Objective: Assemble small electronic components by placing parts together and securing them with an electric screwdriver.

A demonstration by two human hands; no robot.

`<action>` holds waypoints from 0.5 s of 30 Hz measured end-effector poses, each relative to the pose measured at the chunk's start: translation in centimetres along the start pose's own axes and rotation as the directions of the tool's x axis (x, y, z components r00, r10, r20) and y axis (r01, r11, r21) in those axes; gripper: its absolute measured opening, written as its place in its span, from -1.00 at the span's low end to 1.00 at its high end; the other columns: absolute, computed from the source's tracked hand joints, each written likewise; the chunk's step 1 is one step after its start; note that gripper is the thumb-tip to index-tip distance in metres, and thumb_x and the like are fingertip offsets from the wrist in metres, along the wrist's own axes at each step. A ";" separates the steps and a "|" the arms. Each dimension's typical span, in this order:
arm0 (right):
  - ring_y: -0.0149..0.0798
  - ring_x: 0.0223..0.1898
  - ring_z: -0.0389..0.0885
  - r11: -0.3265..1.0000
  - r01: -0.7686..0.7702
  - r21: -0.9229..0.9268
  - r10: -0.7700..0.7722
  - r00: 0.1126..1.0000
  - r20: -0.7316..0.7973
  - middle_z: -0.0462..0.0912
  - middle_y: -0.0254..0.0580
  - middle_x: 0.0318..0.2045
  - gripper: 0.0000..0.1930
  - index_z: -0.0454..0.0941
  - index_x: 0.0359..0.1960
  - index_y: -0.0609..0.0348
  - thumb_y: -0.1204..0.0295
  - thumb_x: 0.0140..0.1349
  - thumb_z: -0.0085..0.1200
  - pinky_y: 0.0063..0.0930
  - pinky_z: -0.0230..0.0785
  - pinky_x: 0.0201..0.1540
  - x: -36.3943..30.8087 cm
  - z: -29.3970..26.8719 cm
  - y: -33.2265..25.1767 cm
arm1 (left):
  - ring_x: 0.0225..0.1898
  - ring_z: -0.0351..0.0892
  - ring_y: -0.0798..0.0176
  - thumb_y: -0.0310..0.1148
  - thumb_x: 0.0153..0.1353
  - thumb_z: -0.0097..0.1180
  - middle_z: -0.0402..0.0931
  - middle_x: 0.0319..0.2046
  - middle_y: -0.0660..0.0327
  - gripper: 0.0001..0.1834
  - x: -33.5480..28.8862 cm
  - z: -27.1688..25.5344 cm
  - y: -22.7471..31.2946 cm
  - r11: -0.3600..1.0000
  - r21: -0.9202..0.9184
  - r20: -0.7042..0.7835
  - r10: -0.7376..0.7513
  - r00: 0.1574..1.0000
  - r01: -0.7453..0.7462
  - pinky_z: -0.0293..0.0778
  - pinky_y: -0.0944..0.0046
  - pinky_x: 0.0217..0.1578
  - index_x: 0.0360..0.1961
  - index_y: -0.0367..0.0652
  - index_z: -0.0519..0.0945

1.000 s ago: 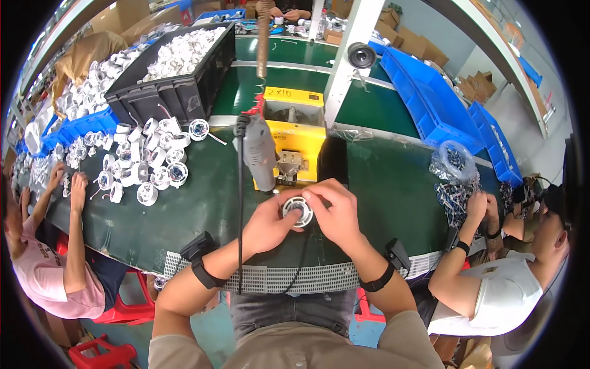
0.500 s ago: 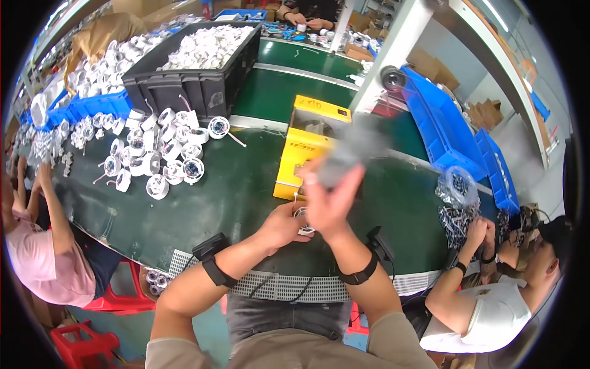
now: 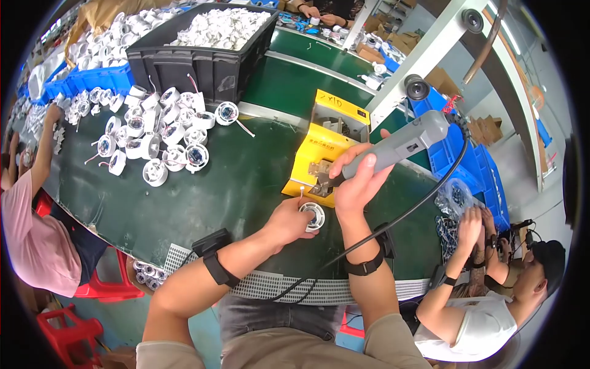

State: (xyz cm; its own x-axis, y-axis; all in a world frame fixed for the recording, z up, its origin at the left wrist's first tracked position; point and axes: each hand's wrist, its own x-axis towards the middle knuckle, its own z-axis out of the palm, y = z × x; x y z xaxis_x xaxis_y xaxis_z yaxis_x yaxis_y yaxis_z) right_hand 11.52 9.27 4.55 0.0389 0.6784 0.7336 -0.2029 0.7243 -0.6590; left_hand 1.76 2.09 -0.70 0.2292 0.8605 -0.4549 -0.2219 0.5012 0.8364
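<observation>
My left hand (image 3: pixel 287 220) is closed around a round white plastic housing (image 3: pixel 314 216) with an open ring face and a short wire at its top edge. In my right hand (image 3: pixel 359 187) is a grey electric screwdriver (image 3: pixel 399 146), gripped near its front end and slanting up to the right. Its nose points down-left at the metal pick-up part (image 3: pixel 321 175) on the front of a yellow screw feeder (image 3: pixel 313 144). My fingers hide the bit, so I cannot tell whether it touches. A black cable (image 3: pixel 424 204) loops from the screwdriver's rear down past my right wrist.
Several white housings (image 3: pixel 155 172) with wires lie left on the green table (image 3: pixel 239 178). Behind them stand a black crate (image 3: pixel 190 71) of white parts and a blue bin (image 3: pixel 104 80). Blue trays (image 3: pixel 452 157) and bundled wires (image 3: pixel 448 237) are at right. People work on both sides.
The screwdriver, blurred by motion before, now shows clearly, tilted right with its nose at the feeder. My right hand has moved right and up, apart from the left, uncovering the white housing.
</observation>
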 end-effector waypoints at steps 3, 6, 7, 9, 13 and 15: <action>-0.37 -0.68 0.38 0.997 0.013 -0.076 -0.013 1.000 0.006 0.39 -0.16 -0.48 -0.46 -0.07 0.25 0.29 0.19 0.42 -0.25 -0.53 0.30 -0.61 0.0 0.2 0.2 | -0.26 0.64 0.21 -0.47 0.32 -0.11 0.55 -0.17 0.10 -0.67 -0.1 -0.1 0.1 1.000 0.001 0.011 0.012 1.000 -0.012 0.64 0.26 -0.22 0.08 -0.33 0.43; -0.37 -0.68 0.38 0.997 0.059 -0.047 -0.059 0.998 0.011 0.39 -0.16 -0.48 -0.46 -0.07 0.25 0.28 0.19 0.42 -0.25 -0.53 0.30 -0.61 0.1 0.3 0.2 | -0.26 0.64 0.22 -0.46 0.32 -0.11 0.54 -0.17 0.10 -0.68 0.1 -0.1 0.1 1.000 0.004 0.016 0.012 1.000 -0.012 0.64 0.26 -0.22 0.07 -0.33 0.43; -0.37 -0.68 0.38 0.998 0.043 -0.047 -0.043 0.999 0.003 0.39 -0.16 -0.47 -0.46 -0.08 0.26 0.27 0.19 0.42 -0.25 -0.52 0.31 -0.60 0.1 0.3 0.2 | -0.26 0.63 0.22 -0.46 0.32 -0.11 0.54 -0.17 0.10 -0.68 0.1 -0.1 0.1 1.000 0.001 0.017 0.011 1.000 -0.011 0.64 0.26 -0.21 0.07 -0.32 0.43; -0.36 -0.68 0.39 0.999 0.026 -0.047 -0.026 1.000 -0.004 0.39 -0.15 -0.47 -0.46 -0.08 0.26 0.27 0.19 0.43 -0.26 -0.52 0.31 -0.60 0.0 0.4 0.3 | -0.26 0.64 0.22 -0.45 0.33 -0.11 0.54 -0.17 0.10 -0.68 -0.1 -0.1 0.2 1.000 0.004 0.014 0.010 1.000 -0.011 0.64 0.26 -0.22 0.07 -0.32 0.43; -0.35 -0.67 0.40 0.997 0.011 -0.072 -0.010 1.000 0.006 0.40 -0.14 -0.46 -0.48 -0.07 0.25 0.26 0.20 0.43 -0.25 -0.51 0.33 -0.60 -0.2 0.6 0.2 | -0.27 0.64 0.22 -0.45 0.33 -0.12 0.55 -0.18 0.10 -0.68 -0.1 0.0 0.0 1.000 -0.003 0.010 0.016 1.000 -0.016 0.64 0.27 -0.23 0.06 -0.32 0.43; -0.35 -0.66 0.40 0.996 -0.007 -0.084 0.007 1.000 0.003 0.40 -0.14 -0.46 -0.48 -0.07 0.24 0.26 0.20 0.42 -0.25 -0.50 0.33 -0.59 -0.3 0.5 0.1 | -0.27 0.64 0.22 -0.44 0.33 -0.12 0.55 -0.19 0.09 -0.69 -0.2 0.0 0.0 1.000 0.003 0.008 0.017 1.000 -0.017 0.64 0.26 -0.23 0.06 -0.32 0.43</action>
State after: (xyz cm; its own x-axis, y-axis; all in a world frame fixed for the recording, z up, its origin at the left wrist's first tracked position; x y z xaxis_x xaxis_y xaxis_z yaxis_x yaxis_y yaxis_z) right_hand 10.98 9.03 4.36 0.0349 0.6834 0.7292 -0.1203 0.7272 -0.6758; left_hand 1.72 1.92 -0.60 0.2327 0.8683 -0.4380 -0.2233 0.4861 0.8449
